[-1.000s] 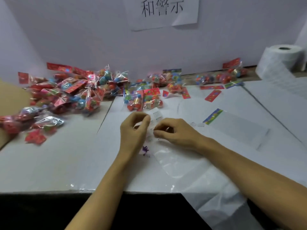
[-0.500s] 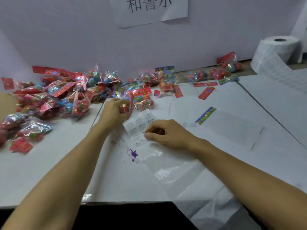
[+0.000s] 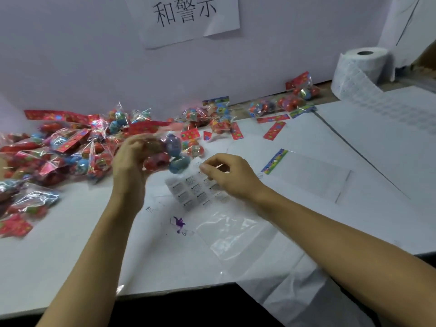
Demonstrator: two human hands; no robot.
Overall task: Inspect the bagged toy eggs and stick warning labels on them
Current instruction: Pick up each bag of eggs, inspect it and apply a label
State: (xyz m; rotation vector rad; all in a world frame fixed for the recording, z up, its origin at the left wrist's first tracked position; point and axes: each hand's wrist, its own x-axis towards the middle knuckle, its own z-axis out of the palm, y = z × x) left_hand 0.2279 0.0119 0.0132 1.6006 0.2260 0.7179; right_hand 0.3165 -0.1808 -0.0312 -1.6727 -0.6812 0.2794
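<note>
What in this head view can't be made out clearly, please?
- Bag of toy eggs in the left hand: motion-blurred, so the egg count is unclear.
- Label sheet: print too small to read.
- Right hand: its fingertips' grip on a label is unclear.
- Wall sign: top cut off by the frame edge.

White table [image 3: 70,244] against pale wall [image 3: 70,55], paper sign [image 3: 186,17].
</note>
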